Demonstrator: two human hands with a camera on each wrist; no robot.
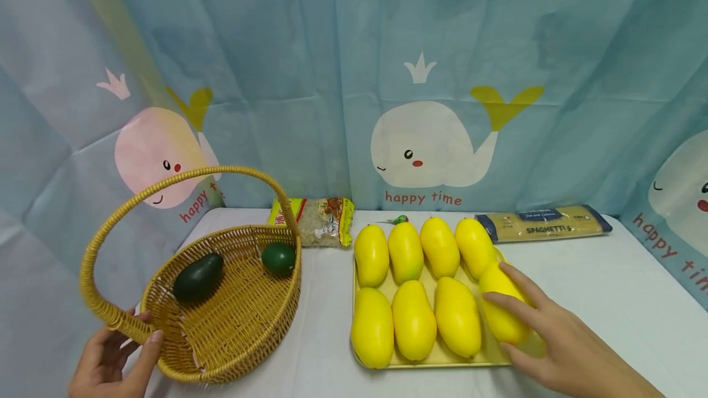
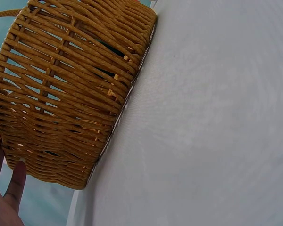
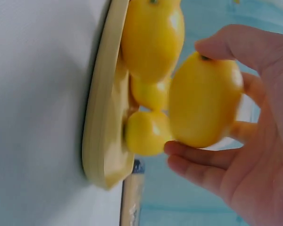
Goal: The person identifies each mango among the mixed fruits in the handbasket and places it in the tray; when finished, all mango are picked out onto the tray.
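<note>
My right hand (image 1: 570, 339) grips a yellow mango (image 1: 500, 306) at the right end of a pale yellow tray (image 1: 437, 363). In the right wrist view, the thumb is at the stem end of this mango (image 3: 203, 101), which is raised over the tray's edge. Several other mangoes (image 1: 413, 319) lie in two rows on the tray. My left hand (image 1: 113, 364) holds the wicker basket (image 1: 238, 361) by its near left rim, at the foot of the tall handle. Inside the basket are a dark green avocado (image 1: 199, 278) and a smaller round green fruit (image 1: 278, 259).
A yellow-labelled clear food bag (image 1: 326, 223) lies behind the basket. A spaghetti pack (image 1: 544, 223) lies at the back right, and a small green-and-red item (image 1: 399, 220) sits behind the tray. A blue curtain with whale prints (image 1: 310, 109) hangs behind the white-covered table (image 1: 326, 324).
</note>
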